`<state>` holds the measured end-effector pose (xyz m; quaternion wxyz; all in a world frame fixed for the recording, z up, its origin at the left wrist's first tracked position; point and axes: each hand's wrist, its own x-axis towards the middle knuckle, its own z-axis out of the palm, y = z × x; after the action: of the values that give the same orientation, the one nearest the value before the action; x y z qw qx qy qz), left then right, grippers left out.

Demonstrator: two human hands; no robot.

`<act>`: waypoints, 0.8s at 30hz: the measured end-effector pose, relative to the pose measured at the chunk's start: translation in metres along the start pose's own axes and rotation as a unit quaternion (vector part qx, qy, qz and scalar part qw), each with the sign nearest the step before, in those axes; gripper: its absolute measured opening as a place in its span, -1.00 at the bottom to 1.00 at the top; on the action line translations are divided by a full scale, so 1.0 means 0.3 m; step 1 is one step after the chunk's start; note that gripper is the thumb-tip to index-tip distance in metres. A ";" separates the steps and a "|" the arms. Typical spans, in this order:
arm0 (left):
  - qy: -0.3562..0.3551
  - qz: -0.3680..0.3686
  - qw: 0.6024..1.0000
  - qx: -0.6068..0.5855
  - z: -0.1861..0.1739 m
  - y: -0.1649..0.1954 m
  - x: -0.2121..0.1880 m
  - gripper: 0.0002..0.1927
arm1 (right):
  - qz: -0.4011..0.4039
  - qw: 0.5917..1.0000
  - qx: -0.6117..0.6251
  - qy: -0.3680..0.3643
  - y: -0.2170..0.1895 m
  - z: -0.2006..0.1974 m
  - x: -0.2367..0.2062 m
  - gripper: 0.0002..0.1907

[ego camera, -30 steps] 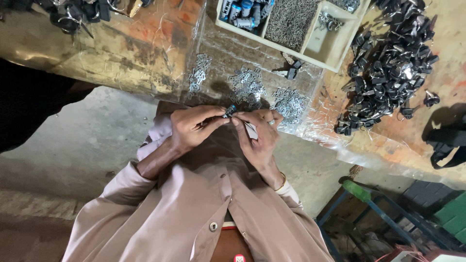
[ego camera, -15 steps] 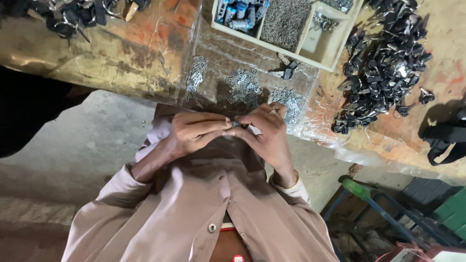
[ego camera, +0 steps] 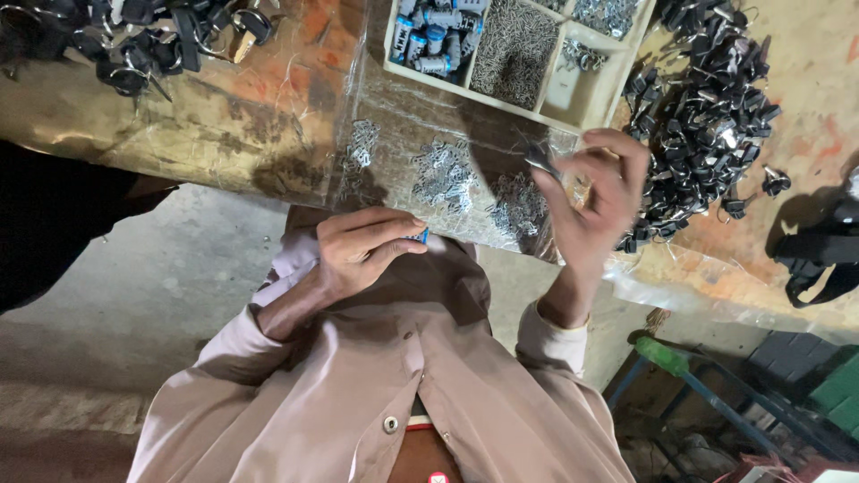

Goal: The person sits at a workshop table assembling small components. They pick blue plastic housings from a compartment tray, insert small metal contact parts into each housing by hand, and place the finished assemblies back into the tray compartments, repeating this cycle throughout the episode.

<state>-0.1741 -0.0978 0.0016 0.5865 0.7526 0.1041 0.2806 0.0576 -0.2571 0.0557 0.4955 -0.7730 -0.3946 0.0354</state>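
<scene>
My left hand (ego camera: pixel 358 255) is closed in front of my chest, pinching a small blue-ended part (ego camera: pixel 420 237) between thumb and fingers. Raised over the bench edge to the right, my right hand (ego camera: pixel 598 192) grips a thin metal tool (ego camera: pixel 540 162) that points up and left. Just beyond it on a clear plastic sheet (ego camera: pixel 385 98) lie heaps of tiny silver pieces (ego camera: pixel 443 174). The two hands are apart.
A cream compartment tray (ego camera: pixel 573 94) at the back holds blue-grey cylinders (ego camera: pixel 434 31), fine pins and metal bits. A big pile of black parts (ego camera: pixel 707 116) lies at the right, and more black parts (ego camera: pixel 134 45) at the far left. Below the bench are a concrete floor and a blue metal frame (ego camera: pixel 716 402).
The hands were together at my chest, working on the small part. Now my right hand has lifted away up and to the right with the tool, while the left stays put.
</scene>
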 end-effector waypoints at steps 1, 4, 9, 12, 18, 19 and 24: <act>0.002 -0.018 1.000 -0.023 0.005 0.000 -0.004 -0.75 | 0.028 0.986 0.161 0.035 0.004 -0.003 -0.019 -0.77; 0.010 -0.038 0.997 -0.061 0.019 -0.009 -0.008 -0.76 | 0.149 0.855 0.490 0.080 0.002 0.001 -0.107 -0.82; 0.021 -0.021 0.999 -0.031 0.027 -0.019 -0.006 -0.75 | 0.214 0.906 0.347 -0.115 0.000 0.058 -0.215 -0.71; 0.019 -0.020 0.999 -0.043 0.029 -0.019 -0.007 -0.75 | 0.223 0.931 0.257 -0.134 -0.040 0.089 -0.221 -0.73; -0.002 0.098 0.994 0.041 0.010 -0.044 0.011 -0.69 | 0.163 0.954 0.158 -0.198 -0.105 0.138 -0.164 -0.74; -0.005 0.118 0.992 0.039 0.005 -0.051 0.017 -0.68 | 0.127 0.952 0.145 -0.237 -0.096 0.126 -0.147 -0.75; -0.024 0.110 0.993 0.042 0.009 -0.071 0.033 -0.57 | -0.075 0.906 -0.012 -0.417 -0.075 -0.059 0.029 -0.76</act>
<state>-0.1607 -0.0889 -0.0160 0.5224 0.7898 0.0178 0.3209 0.0585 -0.2600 0.0856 0.2776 -0.6618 -0.6222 0.3128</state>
